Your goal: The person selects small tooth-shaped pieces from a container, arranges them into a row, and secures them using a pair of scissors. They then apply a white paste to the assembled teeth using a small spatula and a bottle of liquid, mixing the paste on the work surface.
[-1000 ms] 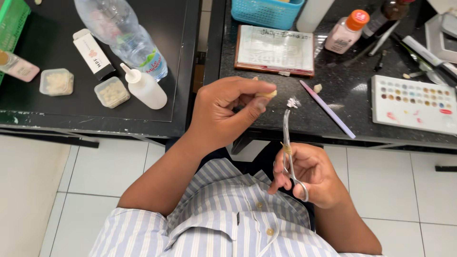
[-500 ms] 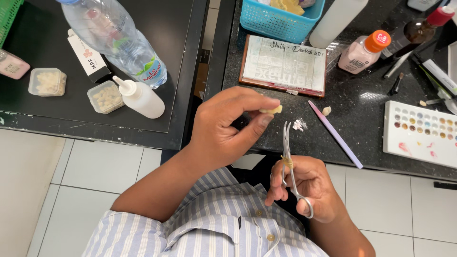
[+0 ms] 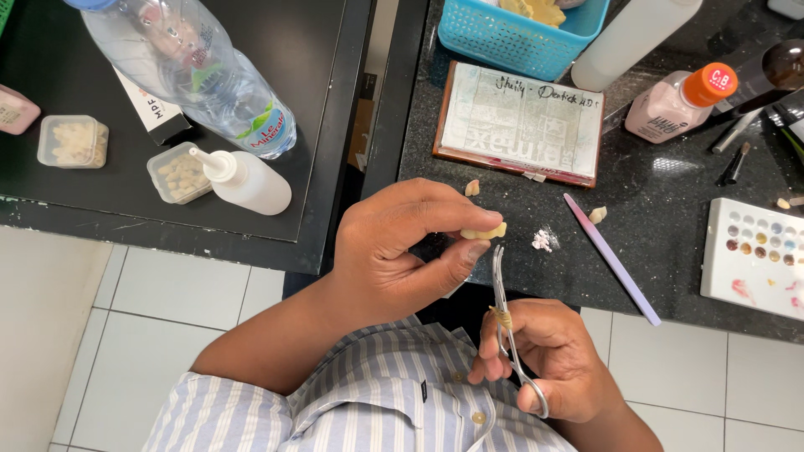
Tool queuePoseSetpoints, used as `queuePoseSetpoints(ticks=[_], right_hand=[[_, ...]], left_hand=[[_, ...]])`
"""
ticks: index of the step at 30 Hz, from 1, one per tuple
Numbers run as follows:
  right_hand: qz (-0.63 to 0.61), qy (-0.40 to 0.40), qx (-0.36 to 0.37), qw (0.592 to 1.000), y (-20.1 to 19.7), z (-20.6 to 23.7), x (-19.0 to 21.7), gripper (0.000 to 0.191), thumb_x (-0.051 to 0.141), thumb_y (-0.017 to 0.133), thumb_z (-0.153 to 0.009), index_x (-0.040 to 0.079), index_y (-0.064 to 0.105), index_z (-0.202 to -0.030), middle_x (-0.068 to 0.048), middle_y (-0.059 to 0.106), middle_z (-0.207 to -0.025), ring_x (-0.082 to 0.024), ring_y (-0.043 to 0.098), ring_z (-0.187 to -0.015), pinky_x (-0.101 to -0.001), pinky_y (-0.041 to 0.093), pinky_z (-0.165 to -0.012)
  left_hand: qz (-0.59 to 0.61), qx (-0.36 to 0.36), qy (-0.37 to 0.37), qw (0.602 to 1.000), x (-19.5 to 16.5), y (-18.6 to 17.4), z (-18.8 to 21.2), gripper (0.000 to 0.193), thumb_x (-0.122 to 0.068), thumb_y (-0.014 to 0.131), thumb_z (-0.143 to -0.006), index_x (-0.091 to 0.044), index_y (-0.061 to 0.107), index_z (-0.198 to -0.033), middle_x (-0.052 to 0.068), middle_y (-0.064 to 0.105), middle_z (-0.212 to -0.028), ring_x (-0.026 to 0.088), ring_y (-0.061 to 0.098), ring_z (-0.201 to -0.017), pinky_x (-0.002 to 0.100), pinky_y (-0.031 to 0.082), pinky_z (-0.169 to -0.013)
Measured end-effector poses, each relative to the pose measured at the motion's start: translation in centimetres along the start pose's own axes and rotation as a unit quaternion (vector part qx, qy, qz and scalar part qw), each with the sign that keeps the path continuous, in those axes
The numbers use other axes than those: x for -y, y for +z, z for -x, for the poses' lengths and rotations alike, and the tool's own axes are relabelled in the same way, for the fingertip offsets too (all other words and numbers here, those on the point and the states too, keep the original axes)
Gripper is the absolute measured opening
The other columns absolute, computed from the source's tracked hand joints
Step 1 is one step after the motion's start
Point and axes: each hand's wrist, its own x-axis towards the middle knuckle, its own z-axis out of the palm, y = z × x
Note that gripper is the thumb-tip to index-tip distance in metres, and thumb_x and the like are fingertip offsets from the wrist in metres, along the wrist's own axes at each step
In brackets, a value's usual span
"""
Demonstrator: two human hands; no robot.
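Head view. The left hand [image 3: 402,251] is closed in a pinch: thumb and forefinger press together on a small cream-coloured piece [image 3: 484,232], the other fingers curled in behind. The piece sits at the fingertips, just over the near edge of the black counter [image 3: 670,209].

The right hand [image 3: 548,360] is below the counter edge, over the striped shirt [image 3: 368,410]. It grips a slender metal instrument [image 3: 502,310] with ring handles, fingers wrapped about the handles. The instrument stands nearly upright, and its tips reach up to just under the cream piece; whether they touch it cannot be told. The tips appear close together.

On the counter, just beyond the piece, lies a small white crumb heap [image 3: 542,241]. To the right of that is a lilac stick [image 3: 611,259], lying slantwise. Further right is a white palette [image 3: 758,255] with small coloured wells. Behind the piece lies a flat pad [image 3: 521,121], and behind that a blue basket [image 3: 519,33].
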Motion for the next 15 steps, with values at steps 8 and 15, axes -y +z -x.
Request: queuePoseSetpoints(ticks=[8,15], right_hand=[[-0.067,0.035,0.0,0.997,0.06,0.71,0.02,0.062,0.051,0.088,-0.08,-0.006,0.069,-0.093,-0.01,0.064,-0.071,-0.022,0.071,-0.065,-0.0359,0.063,-0.06],[-0.104,0.012,0.022,0.994,-0.36,0.56,-0.46,0.063,0.053,0.084,-0.083,-0.008,0.07,-0.092,-0.012,0.065,-0.07,-0.021,0.071,-0.059,-0.0368,0.064,-0.052]], left_hand=[[0.027,0.018,-0.011,0.999,0.59,-0.38,0.21,0.029,-0.014,0.082,-0.097,-0.006,0.073,-0.123,0.008,0.077,-0.103,0.013,0.077,-0.088,0.021,0.061,-0.076],[0.042,0.023,-0.018,0.999,0.83,-0.59,0.52,0.029,-0.018,0.081,-0.098,-0.007,0.073,-0.124,0.007,0.078,-0.104,0.013,0.078,-0.092,0.021,0.062,-0.079]])
